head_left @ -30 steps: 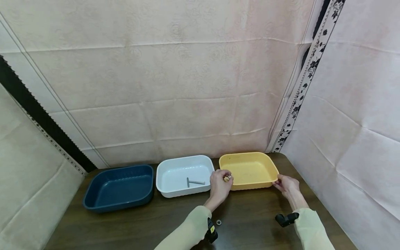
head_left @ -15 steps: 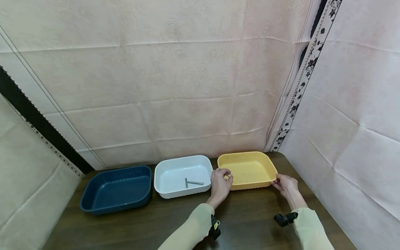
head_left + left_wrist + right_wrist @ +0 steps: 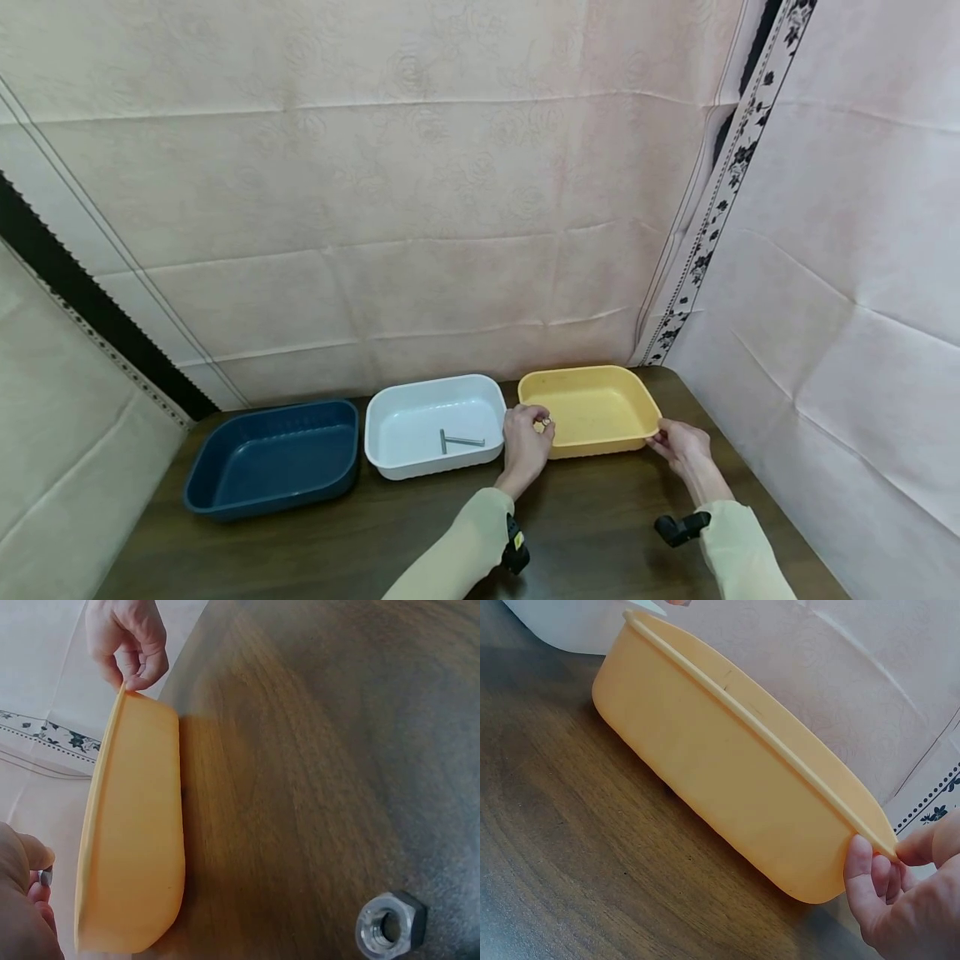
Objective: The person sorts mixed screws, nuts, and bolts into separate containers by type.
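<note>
My left hand (image 3: 527, 442) is over the near left corner of the yellow tray (image 3: 592, 446), pinching a small metal nut (image 3: 46, 877) between thumb and fingers. The fingers hide most of that nut. My right hand (image 3: 684, 446) pinches the rim of the same tray at its near right corner, thumb above and fingers beneath, as the right wrist view (image 3: 911, 881) shows. Another hex nut (image 3: 391, 926) lies on the wooden table; in the head view it is hidden behind the left wrist.
Left of the yellow tray stands a white tray (image 3: 390, 468) with two metal bolts (image 3: 462, 441) in it. A dark blue tray (image 3: 270, 500) is farther left on the brown table (image 3: 592, 533). Cloth walls (image 3: 450, 208) enclose the back and sides.
The head view has shifted slightly, so the trays appear a little farther left. The loose nut on the table has gone out of sight behind my left wrist. Both hands keep their holds.
</note>
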The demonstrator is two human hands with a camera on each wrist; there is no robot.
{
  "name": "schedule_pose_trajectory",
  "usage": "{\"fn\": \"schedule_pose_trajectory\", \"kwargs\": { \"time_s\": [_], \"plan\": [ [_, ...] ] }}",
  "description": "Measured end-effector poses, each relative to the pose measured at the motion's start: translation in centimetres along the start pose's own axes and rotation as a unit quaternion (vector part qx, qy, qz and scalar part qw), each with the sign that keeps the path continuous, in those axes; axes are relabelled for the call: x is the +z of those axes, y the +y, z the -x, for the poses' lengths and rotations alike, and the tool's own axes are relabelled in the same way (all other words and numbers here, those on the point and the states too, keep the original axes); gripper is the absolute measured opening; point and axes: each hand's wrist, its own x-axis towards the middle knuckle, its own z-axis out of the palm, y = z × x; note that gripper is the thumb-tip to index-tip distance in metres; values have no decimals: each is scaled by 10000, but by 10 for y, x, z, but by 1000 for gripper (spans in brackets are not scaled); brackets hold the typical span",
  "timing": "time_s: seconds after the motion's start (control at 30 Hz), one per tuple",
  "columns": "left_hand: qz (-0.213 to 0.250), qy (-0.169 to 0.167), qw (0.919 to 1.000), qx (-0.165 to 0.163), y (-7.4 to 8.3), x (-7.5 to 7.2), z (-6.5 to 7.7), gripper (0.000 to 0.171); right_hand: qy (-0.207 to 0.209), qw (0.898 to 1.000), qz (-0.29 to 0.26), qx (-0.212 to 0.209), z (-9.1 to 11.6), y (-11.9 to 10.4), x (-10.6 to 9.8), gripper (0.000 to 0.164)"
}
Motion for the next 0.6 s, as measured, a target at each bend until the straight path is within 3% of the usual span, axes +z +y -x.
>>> {"fn": "schedule_pose_trajectory", "kwargs": {
  "time_s": [0.37, 0.6],
  "plan": [
    [-51, -45, 9998, -203, -2, 0, 0, 8, 21, 10000, 30, 37, -1, 0, 1, 14],
    [-18, 50, 9998, -165, 0, 1, 1, 14, 61, 10000, 45, -8, -1, 0, 1, 14]
  ]
}}
